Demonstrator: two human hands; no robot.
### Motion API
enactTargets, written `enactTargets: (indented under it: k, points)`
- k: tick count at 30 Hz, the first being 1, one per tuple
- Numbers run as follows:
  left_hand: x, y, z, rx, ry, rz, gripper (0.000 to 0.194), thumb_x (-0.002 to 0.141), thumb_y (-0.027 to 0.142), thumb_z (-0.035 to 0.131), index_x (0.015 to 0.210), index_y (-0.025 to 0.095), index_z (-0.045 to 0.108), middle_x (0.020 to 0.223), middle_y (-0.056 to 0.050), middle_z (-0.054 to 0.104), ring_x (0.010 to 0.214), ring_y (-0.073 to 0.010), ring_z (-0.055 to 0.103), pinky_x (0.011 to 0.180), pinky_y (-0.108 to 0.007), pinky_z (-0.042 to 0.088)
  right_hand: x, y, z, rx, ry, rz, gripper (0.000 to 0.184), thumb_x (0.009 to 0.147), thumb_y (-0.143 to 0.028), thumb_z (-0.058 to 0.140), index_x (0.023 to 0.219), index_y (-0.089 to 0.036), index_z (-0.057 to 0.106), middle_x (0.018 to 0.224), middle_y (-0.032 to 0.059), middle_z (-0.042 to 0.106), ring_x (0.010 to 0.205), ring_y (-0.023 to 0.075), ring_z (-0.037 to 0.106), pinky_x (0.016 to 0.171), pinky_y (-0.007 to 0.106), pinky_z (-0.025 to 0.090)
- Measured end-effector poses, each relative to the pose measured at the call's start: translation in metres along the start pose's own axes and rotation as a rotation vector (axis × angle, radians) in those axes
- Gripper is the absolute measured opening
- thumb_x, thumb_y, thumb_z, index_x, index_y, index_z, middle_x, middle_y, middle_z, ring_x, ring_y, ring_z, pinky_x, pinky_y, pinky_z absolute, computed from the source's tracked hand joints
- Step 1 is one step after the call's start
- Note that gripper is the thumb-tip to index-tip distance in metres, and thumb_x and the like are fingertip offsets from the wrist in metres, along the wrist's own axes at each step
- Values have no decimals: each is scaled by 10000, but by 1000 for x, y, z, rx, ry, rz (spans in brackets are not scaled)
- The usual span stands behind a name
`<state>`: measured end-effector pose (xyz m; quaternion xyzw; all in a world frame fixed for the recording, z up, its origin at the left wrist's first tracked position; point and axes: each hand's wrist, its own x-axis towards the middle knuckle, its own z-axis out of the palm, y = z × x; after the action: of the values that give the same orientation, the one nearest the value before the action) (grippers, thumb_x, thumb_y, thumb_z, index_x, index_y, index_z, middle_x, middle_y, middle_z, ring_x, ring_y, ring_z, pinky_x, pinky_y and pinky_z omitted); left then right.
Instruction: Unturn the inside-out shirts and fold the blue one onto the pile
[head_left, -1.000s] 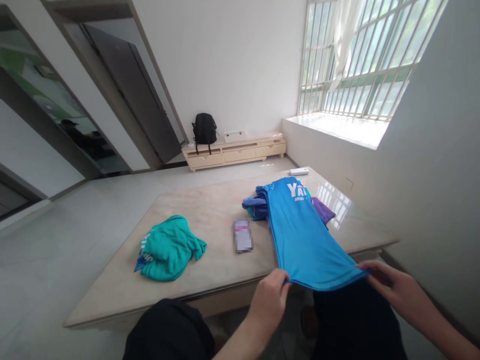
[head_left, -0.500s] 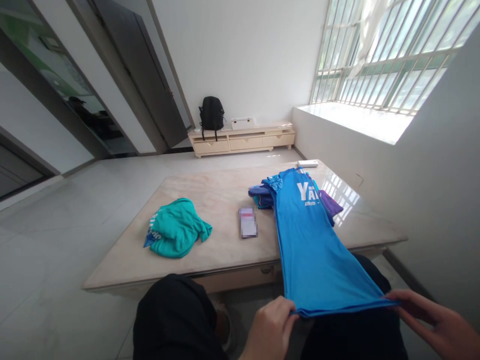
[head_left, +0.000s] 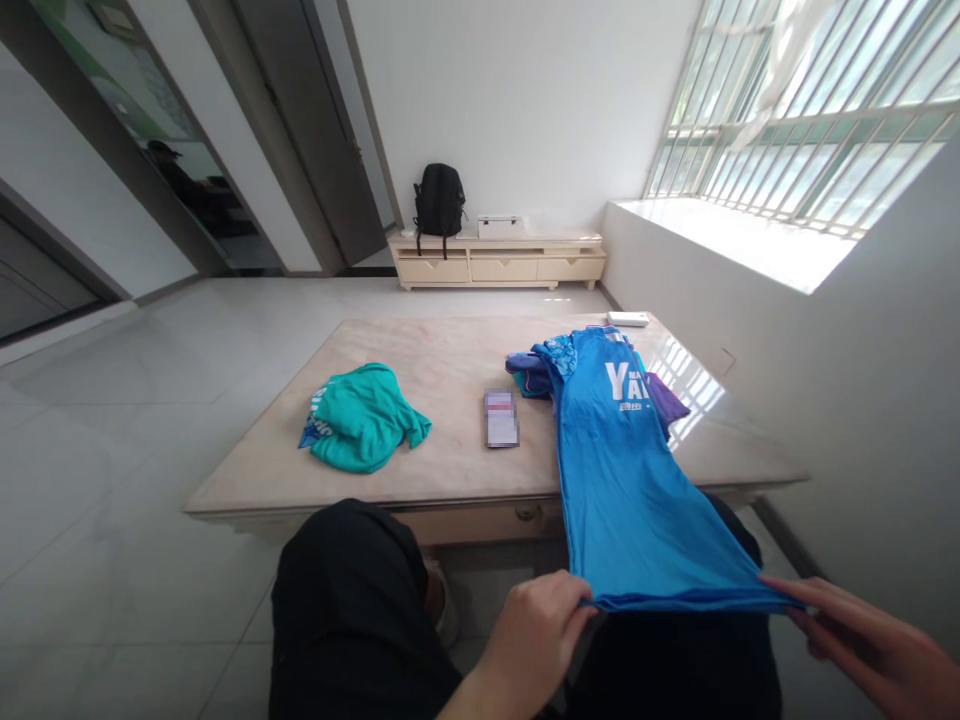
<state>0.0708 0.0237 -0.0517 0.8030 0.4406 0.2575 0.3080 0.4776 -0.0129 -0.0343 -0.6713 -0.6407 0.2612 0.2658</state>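
A blue T-shirt [head_left: 630,480] with white lettering stretches from the table over my right knee. My left hand [head_left: 541,625] pinches the left corner of its hem. At the other end of the hem, my right hand [head_left: 862,625] grips the right corner between thumb and fingers. The hem is pulled fairly straight between both hands. Beneath the shirt's upper part lie other garments, including a dark blue folded one [head_left: 527,375] and a purple one [head_left: 667,402]. Left on the table is a crumpled green shirt [head_left: 367,420].
A phone [head_left: 501,419] lies mid-table [head_left: 442,350]. A white oblong object [head_left: 628,319] sits at the far right edge. Beyond, a low cabinet [head_left: 502,268] bears a black backpack [head_left: 440,200] and a white box [head_left: 499,226]. A person [head_left: 180,180] shows through the left doorway.
The view has tilted and shifted slightly, so the table appears higher. Both hands keep hold of the hem, which now shows a thicker turned edge.
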Motion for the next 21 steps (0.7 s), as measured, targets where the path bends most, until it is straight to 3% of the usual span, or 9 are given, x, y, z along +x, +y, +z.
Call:
enactTargets:
  k: [3,5,10,15,19,21]
  points:
    - [10,-3,-8,5,5,-8,32,951,212,668,970,236,677,937,8,756,842,-176,720,765,-244,511,7,-11,4,-62,-6,-26,475,755,-659,675,1002,-291,848,1009,92,801,720,243,755,628,270,628]
    - [20,-7,-14,21,-42,56,42,959,243,663,993,230,684,962,0,763,871,-177,726,781,-241,515,10,-13,8,-110,-19,-38,497,764,-687,649,969,-280,846,1013,104,799,759,264,760,645,287,631]
    - [60,-17,-37,119,-138,269,147,1004,316,591,1078,223,677,1040,-19,762,949,-187,726,809,-242,511,15,-12,14,-177,-31,-76,438,828,-623,625,994,-263,811,936,72,780,648,189,707,599,246,591]
    - [106,-36,-55,219,-115,383,188,1032,332,534,1066,209,672,1004,-33,746,922,-191,713,770,-249,493,43,-15,31,-136,187,-31,472,793,-627,627,1010,-238,782,915,51,762,613,178,688,583,266,558]
    - [124,-62,-44,190,-23,274,188,1030,333,550,1094,194,659,1078,-44,749,983,-190,711,809,-251,499,75,-18,58,-237,445,173,624,794,-715,550,1096,-217,775,564,-3,592,514,209,608,478,292,455]
    - [124,-70,-33,229,-44,262,180,1032,323,545,1081,186,652,1060,-49,747,949,-190,717,765,-251,502,85,-21,67,-287,491,226,653,798,-738,527,1106,-219,775,521,-13,535,497,213,578,466,298,417]
